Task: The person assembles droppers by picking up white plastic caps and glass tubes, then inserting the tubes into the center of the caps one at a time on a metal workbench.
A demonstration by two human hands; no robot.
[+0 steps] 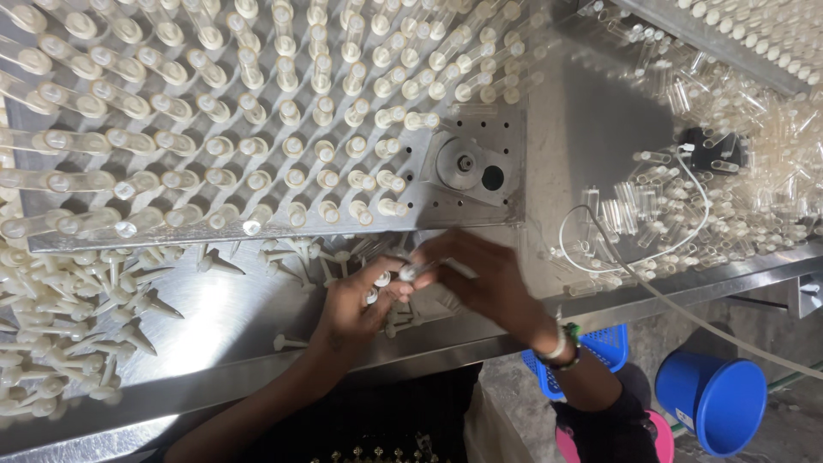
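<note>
Two hands are meeting over a steel table [240,326] — the left hand [356,309] and right hand [480,279] seemingly pinching one clear tube [410,272] together; steady, aligned fingers matter here.

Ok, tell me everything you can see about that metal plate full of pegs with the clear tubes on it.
The peg plate is a large, flat, grey metal panel that fills the upper left of the view and sits above the steel table. Rows of pegs cover it, most of them capped with clear tubes. Its lower right corner is bare and carries a bolted square fitting with a round hub and a dark hole. Both hands work just below its lower edge, not touching it.
</note>
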